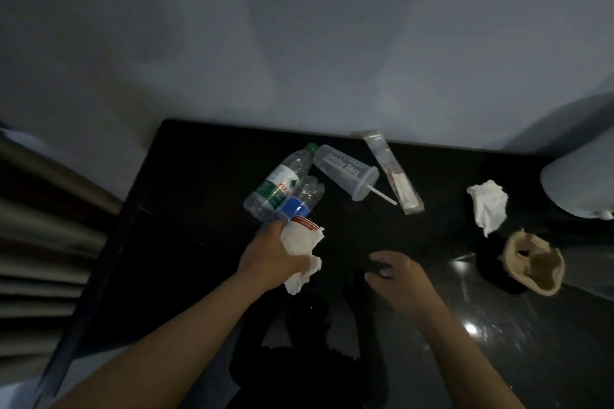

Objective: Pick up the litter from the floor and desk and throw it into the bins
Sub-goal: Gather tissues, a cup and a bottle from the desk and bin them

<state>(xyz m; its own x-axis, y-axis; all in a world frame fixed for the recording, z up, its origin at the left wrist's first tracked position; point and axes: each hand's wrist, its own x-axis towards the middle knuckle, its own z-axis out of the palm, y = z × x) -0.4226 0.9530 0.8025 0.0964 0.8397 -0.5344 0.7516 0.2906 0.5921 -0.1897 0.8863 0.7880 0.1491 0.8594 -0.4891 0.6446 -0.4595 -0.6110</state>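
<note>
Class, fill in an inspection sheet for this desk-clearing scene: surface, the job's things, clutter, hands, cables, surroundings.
Surface: glossy black desk, against a pale wall.
Job's things: two plastic bottles, a lidded cup with straw, a long wrapper, a crumpled tissue, a brown paper holder.
Clutter: nothing seen.
Hands: left hand grips a paper cup and tissue; right hand empty, open.
Cables: nothing seen.
Surroundings: curtain left; pale rounded object right, unclear.

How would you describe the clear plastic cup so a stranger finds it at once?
Start at the black glossy desk by the pale wall. Near its far edge lies a clear plastic cup on its side. Unlike the two clear plastic bottles beside it, it has white lettering and a white straw.
</note>
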